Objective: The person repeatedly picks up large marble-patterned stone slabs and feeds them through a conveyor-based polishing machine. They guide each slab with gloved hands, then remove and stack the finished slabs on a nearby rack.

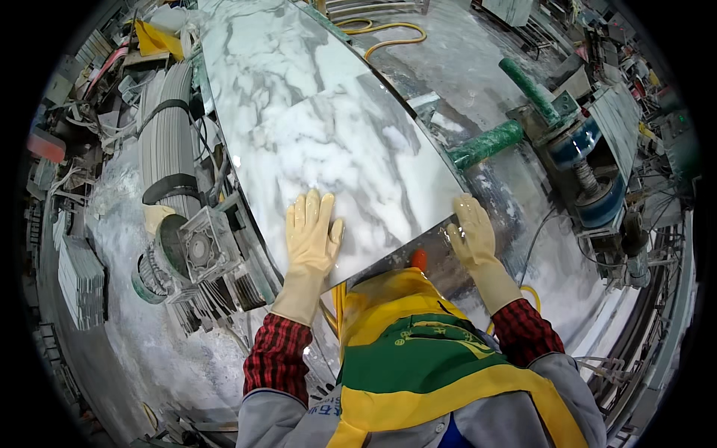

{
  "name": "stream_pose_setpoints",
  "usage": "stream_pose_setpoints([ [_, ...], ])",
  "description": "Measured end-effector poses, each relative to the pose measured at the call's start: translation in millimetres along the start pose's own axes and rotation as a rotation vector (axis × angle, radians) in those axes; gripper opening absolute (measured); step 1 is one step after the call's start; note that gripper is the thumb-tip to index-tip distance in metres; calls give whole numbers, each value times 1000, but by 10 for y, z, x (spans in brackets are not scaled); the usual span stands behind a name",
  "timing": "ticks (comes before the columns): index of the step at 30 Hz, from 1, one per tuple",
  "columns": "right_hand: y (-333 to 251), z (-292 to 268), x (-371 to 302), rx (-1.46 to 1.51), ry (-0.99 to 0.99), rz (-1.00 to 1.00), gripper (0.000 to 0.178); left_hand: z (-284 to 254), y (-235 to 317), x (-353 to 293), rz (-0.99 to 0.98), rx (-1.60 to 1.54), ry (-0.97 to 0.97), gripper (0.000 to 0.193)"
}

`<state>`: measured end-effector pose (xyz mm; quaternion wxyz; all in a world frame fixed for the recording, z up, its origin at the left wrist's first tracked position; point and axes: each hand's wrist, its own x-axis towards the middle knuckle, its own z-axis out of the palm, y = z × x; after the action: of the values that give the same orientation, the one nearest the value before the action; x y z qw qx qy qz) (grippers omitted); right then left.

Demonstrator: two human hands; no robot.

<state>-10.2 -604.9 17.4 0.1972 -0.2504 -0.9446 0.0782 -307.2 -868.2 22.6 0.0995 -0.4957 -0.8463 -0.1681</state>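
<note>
At the near end of 1 grey-veined white slab (336,127) reaching far left, rested the gloved left hand (310,231) flat and wide; placed the gloved right hand (473,231), also wide, at the near right corner.

Floor (470,75): grey with whitish patches
Hose (407,25): yellow, curving across floor
Slab stack (81,282): pale, far left

Head-worn fisheye view, facing steeply down, close above veined slab (328,142)
</note>
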Motion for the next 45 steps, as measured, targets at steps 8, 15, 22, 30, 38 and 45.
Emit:
stream_pose_setpoints([
  [8, -368, 92, -330, 794, -264, 751, 73, 6, -17, -93, 23, 11, -8, 62],
  [15, -829, 196, 167, 1374, -496, 1375, 67, -99, 88, -74, -2, 13, -102, 64],
  [22, -696, 367, 107, 1508, -475, 1121, 72, 9, 130, -180, 0, 33, -46, 64],
  [30, -644, 459, -6, 1465, -479, 1055, 68, -90, 712, -415, 109, -60, -167, 63],
  [38, -589, 493, -81, 1499, -470, 1038, 65, -118, 847, -457, 113, -65, -211, 63],
  [45, -592, 502, -160, 1530, -426, 995, 58, -124, 886, -484, 114, -64, -218, 63],
])
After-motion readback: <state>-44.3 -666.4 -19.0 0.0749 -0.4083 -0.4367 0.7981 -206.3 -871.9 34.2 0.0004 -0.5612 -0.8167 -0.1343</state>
